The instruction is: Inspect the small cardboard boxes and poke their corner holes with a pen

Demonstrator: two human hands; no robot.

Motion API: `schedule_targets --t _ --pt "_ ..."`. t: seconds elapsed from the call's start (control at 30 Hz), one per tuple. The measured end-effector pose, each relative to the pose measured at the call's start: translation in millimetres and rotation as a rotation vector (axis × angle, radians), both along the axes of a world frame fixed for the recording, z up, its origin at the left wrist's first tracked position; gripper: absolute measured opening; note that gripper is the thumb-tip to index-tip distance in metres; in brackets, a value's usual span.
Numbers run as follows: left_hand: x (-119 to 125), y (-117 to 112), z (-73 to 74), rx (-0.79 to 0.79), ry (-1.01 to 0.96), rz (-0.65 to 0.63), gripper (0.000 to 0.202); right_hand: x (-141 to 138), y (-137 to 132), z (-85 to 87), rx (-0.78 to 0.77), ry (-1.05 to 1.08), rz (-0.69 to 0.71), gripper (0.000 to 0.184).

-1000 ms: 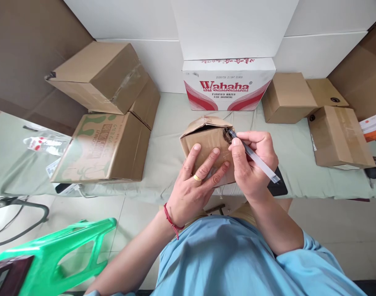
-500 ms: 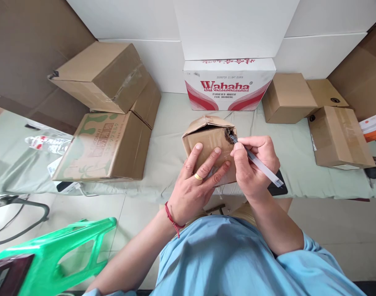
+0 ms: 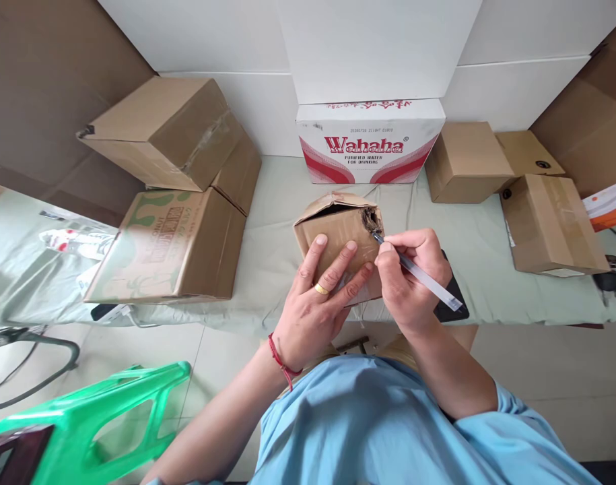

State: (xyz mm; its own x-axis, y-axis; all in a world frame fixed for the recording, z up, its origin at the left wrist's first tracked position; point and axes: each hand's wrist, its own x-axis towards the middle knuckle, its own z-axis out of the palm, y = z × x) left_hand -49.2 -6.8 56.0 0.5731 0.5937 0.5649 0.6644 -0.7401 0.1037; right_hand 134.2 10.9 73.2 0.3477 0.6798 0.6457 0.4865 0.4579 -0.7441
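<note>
A small cardboard box [image 3: 332,232] rests in front of me near the table's front edge, one top flap slightly raised. Its upper right corner has a ragged, dark-edged hole [image 3: 371,219]. My left hand [image 3: 320,289] lies on the box with the fingers spread, pressing on its near face. Pinched between the thumb and fingers of my right hand [image 3: 413,276] is a pen [image 3: 429,283] with a pale translucent barrel. The pen's dark tip touches or nearly touches the cardboard at the lower rim of the hole.
A Wahaha water carton [image 3: 371,145] stands behind the box. Stacked cartons [image 3: 161,246] are at left beside a plastic bottle [image 3: 78,242]. More boxes [image 3: 555,222] stand at right. A flat black object [image 3: 452,296] lies by my right hand. A green stool [image 3: 80,411] is below left.
The pen tip has moved from inside the hole to its lower rim, slightly down and left. My left hand stays spread on the box. The view has shifted a little.
</note>
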Motion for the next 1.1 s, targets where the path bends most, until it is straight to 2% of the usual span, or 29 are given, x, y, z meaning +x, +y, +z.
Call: schedule_targets --t 0.17,0.33,0.43,0.53,0.63,0.7,0.8,0.93,1.0,1.1 --pt "0 1 1.2 -0.003 0.000 -0.009 0.070 -1 -6 -5.7 0.015 0.074 -0.003 0.000" --pt "-1 -2 -2.2 -0.006 -0.003 0.000 0.068 18 -19 -19.8 0.100 0.090 -0.023 0.018" --pt "-1 -4 -5.7 -0.004 -0.003 0.001 0.065 44 -23 -41.9 -0.031 -0.112 -0.078 0.021" --pt "-2 -6 -8.1 0.004 -0.010 0.003 0.063 66 -21 -70.9 -0.206 -0.393 -0.033 0.020" --pt "-3 -8 -9.1 0.005 -0.011 0.004 0.062 77 -20 -94.2 -0.362 -0.528 0.066 0.033" --pt "-4 -10 -9.8 -0.001 -0.002 -0.005 0.065 80 -21 -99.7 -0.484 -0.556 0.120 0.048" --pt "-7 -16 -13.5 -0.022 -0.070 0.019 0.076 82 -26 -89.7 -0.602 -0.435 0.168 0.060" --pt "-16 -20 -27.4 -0.015 -0.393 0.121 0.104 79 -37 -61.3 -0.578 -0.016 0.280 0.047" --pt "-21 -19 -36.4 -0.128 -0.537 0.122 0.112 72 -40 -50.9 -0.573 0.117 0.377 0.052" --pt "-23 -18 -44.3 -0.449 -0.646 0.155 0.109 58 -39 -43.1 -0.580 0.212 0.461 0.062"
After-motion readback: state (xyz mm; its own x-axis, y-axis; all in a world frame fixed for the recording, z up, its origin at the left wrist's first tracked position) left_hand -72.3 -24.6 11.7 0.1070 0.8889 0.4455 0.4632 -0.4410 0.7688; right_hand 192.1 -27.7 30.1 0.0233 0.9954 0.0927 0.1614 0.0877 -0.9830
